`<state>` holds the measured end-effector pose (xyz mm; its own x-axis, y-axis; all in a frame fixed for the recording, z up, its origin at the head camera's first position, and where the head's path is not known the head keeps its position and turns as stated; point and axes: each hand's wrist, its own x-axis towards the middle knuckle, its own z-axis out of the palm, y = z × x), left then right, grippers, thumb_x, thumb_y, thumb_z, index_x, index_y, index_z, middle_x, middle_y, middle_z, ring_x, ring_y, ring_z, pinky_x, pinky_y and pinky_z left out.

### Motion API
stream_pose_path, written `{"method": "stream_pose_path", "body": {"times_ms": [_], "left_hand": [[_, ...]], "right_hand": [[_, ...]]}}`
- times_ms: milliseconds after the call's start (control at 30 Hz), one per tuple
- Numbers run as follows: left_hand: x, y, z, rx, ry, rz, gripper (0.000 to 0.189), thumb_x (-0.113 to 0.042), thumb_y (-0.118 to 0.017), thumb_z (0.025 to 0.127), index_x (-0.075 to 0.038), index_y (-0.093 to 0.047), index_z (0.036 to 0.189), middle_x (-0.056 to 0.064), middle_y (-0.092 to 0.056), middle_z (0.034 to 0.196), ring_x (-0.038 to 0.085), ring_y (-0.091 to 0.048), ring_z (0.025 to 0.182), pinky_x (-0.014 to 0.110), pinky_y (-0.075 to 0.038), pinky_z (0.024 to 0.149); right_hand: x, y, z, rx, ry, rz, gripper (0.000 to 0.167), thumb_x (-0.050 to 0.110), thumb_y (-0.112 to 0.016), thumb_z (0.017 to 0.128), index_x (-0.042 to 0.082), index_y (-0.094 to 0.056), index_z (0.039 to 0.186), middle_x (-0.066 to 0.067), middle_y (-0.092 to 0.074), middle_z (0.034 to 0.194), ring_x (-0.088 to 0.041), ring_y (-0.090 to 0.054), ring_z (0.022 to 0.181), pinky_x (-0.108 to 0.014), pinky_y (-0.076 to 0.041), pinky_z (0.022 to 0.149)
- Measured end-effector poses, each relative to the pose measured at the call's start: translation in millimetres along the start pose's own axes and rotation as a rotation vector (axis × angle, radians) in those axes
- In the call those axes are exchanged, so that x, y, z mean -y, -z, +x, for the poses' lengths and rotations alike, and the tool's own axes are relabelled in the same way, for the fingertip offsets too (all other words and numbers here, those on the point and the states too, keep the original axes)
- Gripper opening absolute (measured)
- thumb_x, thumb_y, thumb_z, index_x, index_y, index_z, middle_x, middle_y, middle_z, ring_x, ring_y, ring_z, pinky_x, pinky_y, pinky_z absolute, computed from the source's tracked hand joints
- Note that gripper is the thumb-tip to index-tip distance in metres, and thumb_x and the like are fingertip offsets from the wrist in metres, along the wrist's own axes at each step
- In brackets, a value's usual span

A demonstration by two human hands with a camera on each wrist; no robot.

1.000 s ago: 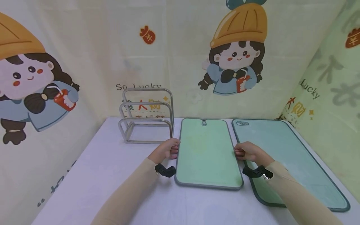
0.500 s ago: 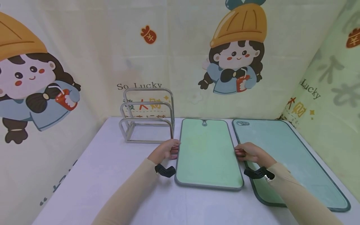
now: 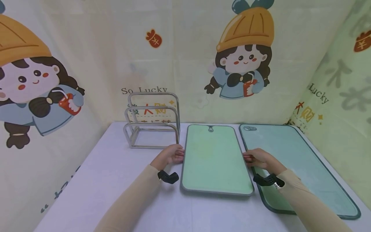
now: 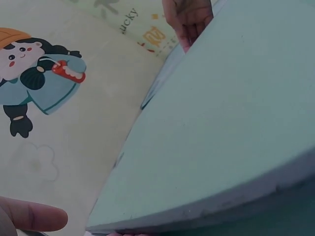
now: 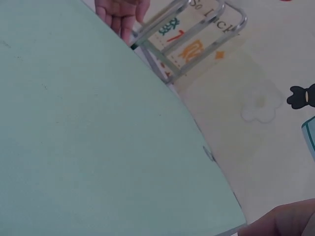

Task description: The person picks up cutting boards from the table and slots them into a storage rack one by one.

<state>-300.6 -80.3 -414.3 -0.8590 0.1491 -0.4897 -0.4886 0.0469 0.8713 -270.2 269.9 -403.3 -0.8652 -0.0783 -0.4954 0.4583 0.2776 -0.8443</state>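
A pale green cutting board (image 3: 215, 161) with a grey rim lies between my two hands, a shadow showing under its near edge. My left hand (image 3: 170, 155) holds the left side, fingers at the rim; in the left wrist view its thumb (image 4: 39, 216) points away from the board and its fingertips (image 4: 129, 234) show just below the edge. On the opposite side my right hand (image 3: 262, 158) grips the rim. The right wrist view has the thumb (image 5: 283, 219) at the board's corner. Fingers under the board are mostly hidden.
Beside the left hand stands a metal rack (image 3: 152, 125) of several upright loops. A larger green board (image 3: 290, 154) with a dark rim lies at the right, partly under my right arm. White cloth (image 3: 116, 180) covers the table; printed cloth walls (image 3: 191, 48) stand close behind.
The board has risen slightly between both hands, its near edge shifting a little right and its shadow growing. The hands moved only slightly; the rack and larger board stayed put.
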Motion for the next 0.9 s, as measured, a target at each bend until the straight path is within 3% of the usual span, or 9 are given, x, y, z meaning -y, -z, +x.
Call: {"method": "stream_pose_path", "body": {"times_ms": [200,400,733,900], "left_hand": [[0.3,5.1,0.8,0.056,0.004,-0.013,0.04,-0.013,-0.039,0.096,0.016,-0.046,0.123,0.017,-0.057,0.098,0.021,-0.06,0.082,0.043,-0.048,0.1],[7.6,9.2,2.2,0.072,0.017,-0.032,0.042,-0.014,-0.039,0.096,0.016,-0.045,0.125,0.018,-0.059,0.098,0.021,-0.063,0.082,0.044,-0.047,0.1],[12.6,12.0,3.1,0.057,0.016,0.003,0.036,-0.011,-0.042,0.094,0.013,-0.05,0.119,0.013,-0.06,0.091,0.018,-0.062,0.076,0.037,-0.055,0.088],[12.5,12.0,5.7,0.035,0.035,0.047,0.024,-0.005,-0.051,0.091,0.007,-0.056,0.111,0.01,-0.062,0.085,0.016,-0.063,0.07,0.031,-0.058,0.079]], "right_hand": [[3,-1,-3.0,-0.023,-0.006,-0.044,0.033,0.009,-0.039,0.096,-0.014,-0.046,0.118,-0.002,-0.059,0.082,-0.012,-0.055,0.076,-0.027,-0.054,0.073],[-3,1,-2.8,0.003,-0.02,-0.033,0.035,0.01,-0.039,0.096,-0.014,-0.044,0.12,-0.004,-0.063,0.086,-0.013,-0.062,0.076,-0.028,-0.057,0.074],[-8,0,3.4,0.04,-0.018,-0.092,0.031,0.01,-0.04,0.098,-0.014,-0.047,0.116,-0.007,-0.061,0.087,-0.014,-0.061,0.074,-0.027,-0.057,0.071],[-12,3,5.9,0.073,-0.039,-0.031,0.024,0.009,-0.042,0.099,-0.011,-0.049,0.111,-0.004,-0.062,0.083,-0.013,-0.06,0.074,-0.026,-0.057,0.073]]}}
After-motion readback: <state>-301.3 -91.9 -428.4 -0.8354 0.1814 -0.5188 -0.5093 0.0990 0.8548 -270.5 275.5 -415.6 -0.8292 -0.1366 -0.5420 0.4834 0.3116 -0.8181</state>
